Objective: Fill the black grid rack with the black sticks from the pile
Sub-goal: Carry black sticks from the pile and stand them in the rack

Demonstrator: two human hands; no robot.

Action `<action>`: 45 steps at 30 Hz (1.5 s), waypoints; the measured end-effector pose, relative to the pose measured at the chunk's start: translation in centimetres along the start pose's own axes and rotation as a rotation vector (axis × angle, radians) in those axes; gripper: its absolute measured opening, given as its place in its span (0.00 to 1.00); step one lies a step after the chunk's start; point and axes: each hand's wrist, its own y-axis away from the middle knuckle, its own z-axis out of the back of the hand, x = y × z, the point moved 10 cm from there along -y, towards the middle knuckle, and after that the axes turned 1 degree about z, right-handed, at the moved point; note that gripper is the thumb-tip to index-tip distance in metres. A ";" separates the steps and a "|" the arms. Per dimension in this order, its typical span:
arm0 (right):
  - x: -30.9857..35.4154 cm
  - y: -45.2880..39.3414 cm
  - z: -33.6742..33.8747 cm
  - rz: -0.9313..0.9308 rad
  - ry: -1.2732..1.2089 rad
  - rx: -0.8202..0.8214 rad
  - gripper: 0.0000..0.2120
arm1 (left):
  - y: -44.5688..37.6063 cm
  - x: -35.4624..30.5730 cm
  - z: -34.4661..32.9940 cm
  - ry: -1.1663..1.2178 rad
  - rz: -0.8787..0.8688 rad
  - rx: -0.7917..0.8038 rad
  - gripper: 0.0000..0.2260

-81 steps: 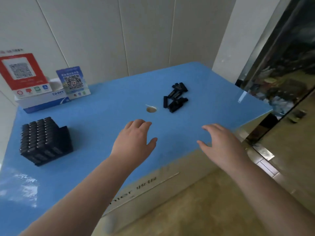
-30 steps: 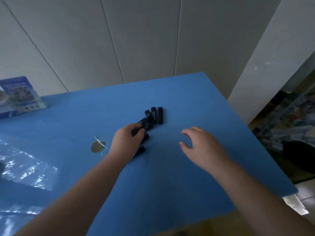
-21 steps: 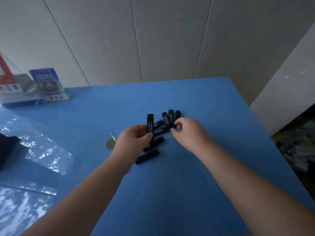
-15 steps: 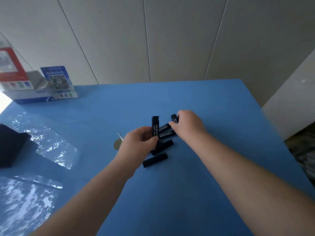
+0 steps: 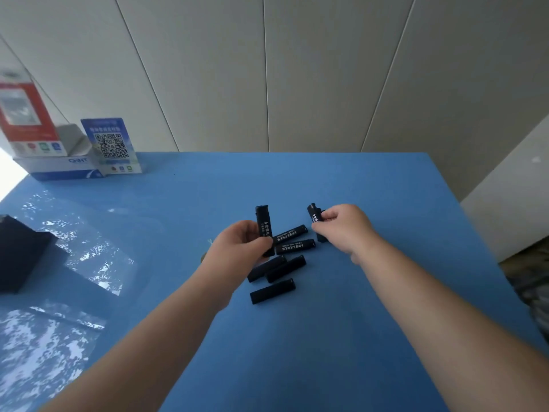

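Several black sticks (image 5: 289, 253) with white lettering lie in a loose pile on the blue table (image 5: 371, 203). My left hand (image 5: 237, 248) grips one stick (image 5: 263, 221) upright just left of the pile. My right hand (image 5: 344, 227) pinches another stick (image 5: 312, 213) lifted at the pile's right edge; a further stick may sit behind its fingers. The black grid rack (image 5: 20, 254) shows only partly at the far left edge.
A white-and-blue box (image 5: 59, 169) with a red sign (image 5: 23, 114) and a blue QR-code card (image 5: 111, 147) stands at the back left by the wall. Glare patches cover the table's left side. The table ends at the right, with floor beyond.
Both hands reached the pile. My left hand took up one stick and holds it upright. My right hand closed on a stick at the pile's right and lifted it.
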 end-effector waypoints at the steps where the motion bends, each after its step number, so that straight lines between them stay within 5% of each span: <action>1: 0.2 0.9 0.3 0.007 -0.096 0.015 0.02 | 0.1 0.1 0.1 0.051 0.006 0.009 0.03; 9: 2.6 7.2 -1.2 0.199 -0.294 0.231 0.04 | 3.4 -0.5 2.5 0.235 -0.040 -0.070 0.06; 23: 11.1 17.1 -16.7 0.390 -0.304 0.682 0.03 | 14.5 4.3 18.4 0.229 -0.076 -0.458 0.06; 31: 17.8 22.8 -26.3 0.455 -0.252 0.695 0.03 | 20.2 7.0 31.0 0.318 -0.134 -0.559 0.06; 45: 25.5 28.3 -40.0 0.425 -0.340 0.517 0.03 | 21.2 8.6 48.2 0.101 -0.133 -0.442 0.04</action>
